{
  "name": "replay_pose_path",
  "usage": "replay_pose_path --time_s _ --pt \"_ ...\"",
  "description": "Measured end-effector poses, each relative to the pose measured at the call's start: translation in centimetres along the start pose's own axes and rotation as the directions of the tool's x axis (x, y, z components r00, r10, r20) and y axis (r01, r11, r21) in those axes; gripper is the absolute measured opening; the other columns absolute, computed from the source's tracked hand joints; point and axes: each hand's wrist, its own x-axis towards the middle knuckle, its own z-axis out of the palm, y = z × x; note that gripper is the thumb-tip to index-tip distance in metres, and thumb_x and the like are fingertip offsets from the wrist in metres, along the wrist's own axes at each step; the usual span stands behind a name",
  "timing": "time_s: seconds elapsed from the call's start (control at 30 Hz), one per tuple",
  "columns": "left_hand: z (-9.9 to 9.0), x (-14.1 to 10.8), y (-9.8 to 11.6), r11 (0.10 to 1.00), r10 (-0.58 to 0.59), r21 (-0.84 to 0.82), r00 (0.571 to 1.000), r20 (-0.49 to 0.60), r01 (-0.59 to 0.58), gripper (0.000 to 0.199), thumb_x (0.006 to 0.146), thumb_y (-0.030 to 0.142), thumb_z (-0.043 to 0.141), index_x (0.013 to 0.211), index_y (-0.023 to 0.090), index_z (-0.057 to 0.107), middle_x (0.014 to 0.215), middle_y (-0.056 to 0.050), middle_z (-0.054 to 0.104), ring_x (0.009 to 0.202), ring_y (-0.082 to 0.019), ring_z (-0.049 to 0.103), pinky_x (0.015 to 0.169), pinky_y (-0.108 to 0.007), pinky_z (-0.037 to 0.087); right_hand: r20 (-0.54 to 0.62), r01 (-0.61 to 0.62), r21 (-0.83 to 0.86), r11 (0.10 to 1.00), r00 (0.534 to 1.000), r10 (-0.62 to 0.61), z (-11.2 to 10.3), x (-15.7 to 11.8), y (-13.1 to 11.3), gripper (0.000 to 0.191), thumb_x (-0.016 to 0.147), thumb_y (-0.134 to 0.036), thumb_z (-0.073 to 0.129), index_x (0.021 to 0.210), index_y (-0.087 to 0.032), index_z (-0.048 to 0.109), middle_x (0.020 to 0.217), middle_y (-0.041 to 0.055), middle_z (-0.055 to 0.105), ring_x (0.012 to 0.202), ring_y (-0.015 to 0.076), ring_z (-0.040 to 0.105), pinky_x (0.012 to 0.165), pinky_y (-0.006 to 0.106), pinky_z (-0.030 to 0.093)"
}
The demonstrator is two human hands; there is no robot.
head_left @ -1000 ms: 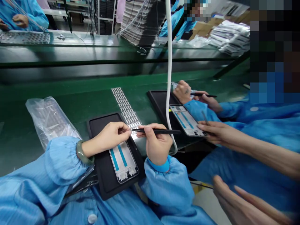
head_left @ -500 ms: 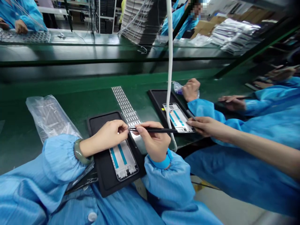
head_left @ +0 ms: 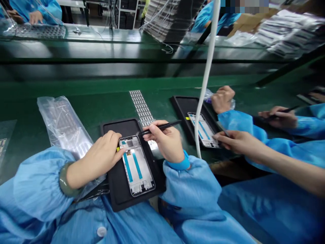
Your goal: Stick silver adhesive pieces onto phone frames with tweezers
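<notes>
A metal phone frame [head_left: 148,169] with two blue strips lies in a black tray [head_left: 114,198] before me. My left hand [head_left: 98,157] rests over the frame's upper left side, thumb and fingers apart, the thumb reaching onto its surface. Black tweezers [head_left: 169,125] are held between the fingers of my right hand [head_left: 166,142], their tip close to the frame's top right corner. Whether a small part sits in the tip is too small to tell. Just beyond lies a sheet of small stickers [head_left: 141,105], its near end partly behind my right hand.
A clear plastic bag [head_left: 67,125] of parts lies left of the tray. A white cable [head_left: 208,57] hangs at the right. Beyond it, a co-worker's hand [head_left: 235,140] is at another phone frame [head_left: 203,130] in a second black tray [head_left: 184,101].
My hands were together above the frame at the tweezer tip; they have parted. The left hand has come down to the frame's left side, and the tweezer tip has moved to its top edge.
</notes>
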Motion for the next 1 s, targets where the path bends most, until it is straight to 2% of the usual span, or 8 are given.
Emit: replay_pose_path --time_s 0.07,0.13,0.27,0.57,1.0 --pt "1.1 -1.0 -0.3 0.985 0.105 0.142 0.993 -0.050 -0.097 0.034 0.088 0.037 0.050 0.112 0.014 0.050 0.116 -0.014 0.056 0.107 -0.027 0.054 0.085 -0.042 0.045 0.094 -0.095 0.059 0.994 0.992 0.089 0.3 1.1 0.8 0.032 0.067 -0.038 0.076 0.083 -0.018 0.057 0.080 0.0010 0.070 0.060 0.0127 0.067 0.056 0.024 0.059" --pt "2.0 -1.5 -0.3 0.966 0.177 0.205 0.982 -0.071 -0.159 0.034 0.088 0.037 0.052 0.112 0.013 0.050 0.125 -0.016 0.053 0.116 -0.029 0.049 0.089 -0.045 0.043 0.163 -0.160 0.085 0.983 0.976 0.145 0.6 1.8 1.5 0.032 0.066 -0.038 0.077 0.082 -0.018 0.057 0.084 0.0015 0.069 0.064 0.0121 0.067 0.057 0.022 0.058" --pt "2.7 -1.7 -0.1 0.959 0.198 0.226 0.974 -0.114 -0.169 0.034 0.087 0.036 0.054 0.111 0.012 0.053 0.126 -0.018 0.053 0.117 -0.029 0.049 0.090 -0.045 0.042 0.208 -0.220 0.034 0.975 0.956 0.208 0.9 2.2 2.3 0.032 0.066 -0.039 0.076 0.079 -0.017 0.056 0.073 -0.0012 0.067 0.062 0.0128 0.068 0.055 0.022 0.058" --pt "2.7 -1.9 0.3 0.949 0.173 0.277 0.983 -0.067 -0.148 0.037 0.087 0.037 0.054 0.113 0.011 0.053 0.129 -0.018 0.051 0.116 -0.030 0.049 0.091 -0.045 0.043 0.236 -0.139 -0.154 0.978 0.956 0.173 1.5 1.9 2.4 0.031 0.069 -0.040 0.073 0.076 -0.017 0.054 0.056 -0.0033 0.062 0.054 0.0142 0.067 0.050 0.020 0.056" --pt "2.4 -1.9 0.6 0.942 0.188 0.292 0.981 -0.047 -0.166 0.038 0.087 0.038 0.053 0.113 0.010 0.054 0.128 -0.018 0.051 0.116 -0.031 0.049 0.091 -0.044 0.042 0.265 -0.114 -0.211 0.971 0.949 0.169 1.5 1.7 2.1 0.031 0.071 -0.042 0.072 0.075 -0.017 0.055 0.056 -0.0028 0.062 0.052 0.0127 0.065 0.050 0.020 0.055"
